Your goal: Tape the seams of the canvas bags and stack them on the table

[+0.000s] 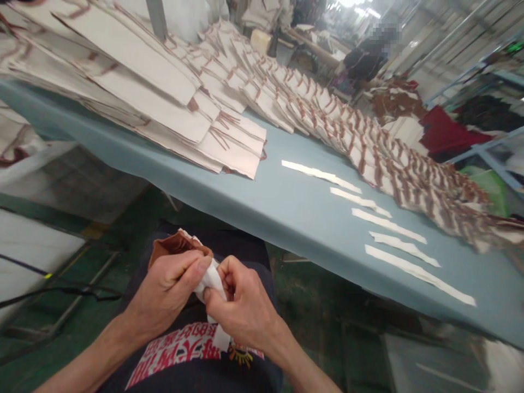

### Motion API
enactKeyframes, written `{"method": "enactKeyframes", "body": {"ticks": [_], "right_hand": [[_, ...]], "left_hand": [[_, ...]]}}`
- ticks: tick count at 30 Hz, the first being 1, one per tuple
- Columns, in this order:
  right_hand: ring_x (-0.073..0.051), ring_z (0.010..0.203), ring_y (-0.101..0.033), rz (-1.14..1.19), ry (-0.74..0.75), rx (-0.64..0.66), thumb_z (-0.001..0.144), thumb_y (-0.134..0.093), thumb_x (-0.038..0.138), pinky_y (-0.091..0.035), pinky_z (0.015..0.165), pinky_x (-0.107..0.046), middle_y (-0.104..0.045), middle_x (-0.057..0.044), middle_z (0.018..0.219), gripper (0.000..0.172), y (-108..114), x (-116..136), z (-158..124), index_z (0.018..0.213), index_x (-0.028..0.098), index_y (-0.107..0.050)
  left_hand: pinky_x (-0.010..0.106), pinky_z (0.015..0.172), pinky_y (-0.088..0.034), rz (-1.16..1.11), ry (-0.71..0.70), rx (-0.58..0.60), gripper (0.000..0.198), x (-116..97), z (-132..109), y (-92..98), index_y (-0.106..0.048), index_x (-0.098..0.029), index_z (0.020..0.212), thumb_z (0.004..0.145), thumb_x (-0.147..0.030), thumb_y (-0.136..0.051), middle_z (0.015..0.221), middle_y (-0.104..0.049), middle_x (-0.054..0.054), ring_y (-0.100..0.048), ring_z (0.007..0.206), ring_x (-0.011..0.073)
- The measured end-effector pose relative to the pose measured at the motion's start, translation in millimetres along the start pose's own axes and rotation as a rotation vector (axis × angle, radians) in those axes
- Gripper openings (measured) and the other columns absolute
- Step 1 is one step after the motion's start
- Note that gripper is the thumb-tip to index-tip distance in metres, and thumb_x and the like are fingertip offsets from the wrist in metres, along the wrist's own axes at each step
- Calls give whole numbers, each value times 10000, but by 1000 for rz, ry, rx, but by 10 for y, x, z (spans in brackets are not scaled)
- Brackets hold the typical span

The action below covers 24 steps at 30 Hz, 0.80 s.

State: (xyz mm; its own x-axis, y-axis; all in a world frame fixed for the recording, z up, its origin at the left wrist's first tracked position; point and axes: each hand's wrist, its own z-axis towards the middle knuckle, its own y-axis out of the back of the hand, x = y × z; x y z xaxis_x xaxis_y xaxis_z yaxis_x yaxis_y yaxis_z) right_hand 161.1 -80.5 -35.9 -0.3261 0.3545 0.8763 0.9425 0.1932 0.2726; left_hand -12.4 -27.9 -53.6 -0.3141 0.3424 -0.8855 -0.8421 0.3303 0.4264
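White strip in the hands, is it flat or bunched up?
Bunched up: the white strip crumples between left hand and right hand, its end dangling below.

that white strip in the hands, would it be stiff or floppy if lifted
Probably floppy: the white strip crumples and droops between the left hand and right hand. Likely light, as a mere pinch holds it.

Lower centre: a white strip [210, 281] against a rust-brown cloth [174, 245]. Across the frame, a pale blue table [262, 202] bears cream bags [164, 103] trimmed in brown and loose white strips [388, 225]. Red-and-white lettering marks the dark garment [196, 349]; the floor [319, 305] is green.
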Motion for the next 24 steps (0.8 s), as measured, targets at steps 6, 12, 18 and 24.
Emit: {"method": "enactKeyframes", "body": {"ticks": [6,12,18,24], "right_hand": [[-105,529,-464,65,-22,79,795,-711,161,-298,520,-259,-525,129,609,249,24,78,10,803,274,-489],[-104,566,-465,95,-11,134,776,-721,138,-291,539,-248,-526,117,638,263,100,126,-2,774,264,-490],[-98,585,-455,115,-25,192,798,-772,142,-292,546,-249,-535,114,661,280,176,123,-1,803,256,-516],[-93,578,-471,86,-29,245,815,-795,153,-325,533,-245,-564,122,663,269,223,83,26,833,249,-545]], "left_hand": [[263,574,-433,-18,-48,10,452,103,-26,66,-536,-241,667,1116,-288,-497,593,-544,-58,-505,543,142],[237,522,-415,-81,-117,227,413,114,33,285,-540,-231,668,1081,-231,-515,618,-565,-62,-518,522,126],[228,614,-436,-18,-177,243,370,140,-34,304,-630,-223,752,1113,-202,-555,701,-642,-69,-603,615,122],[233,580,-441,-64,-115,360,409,148,-22,306,-595,-219,724,1128,-248,-533,684,-637,-60,-570,586,130]]}}
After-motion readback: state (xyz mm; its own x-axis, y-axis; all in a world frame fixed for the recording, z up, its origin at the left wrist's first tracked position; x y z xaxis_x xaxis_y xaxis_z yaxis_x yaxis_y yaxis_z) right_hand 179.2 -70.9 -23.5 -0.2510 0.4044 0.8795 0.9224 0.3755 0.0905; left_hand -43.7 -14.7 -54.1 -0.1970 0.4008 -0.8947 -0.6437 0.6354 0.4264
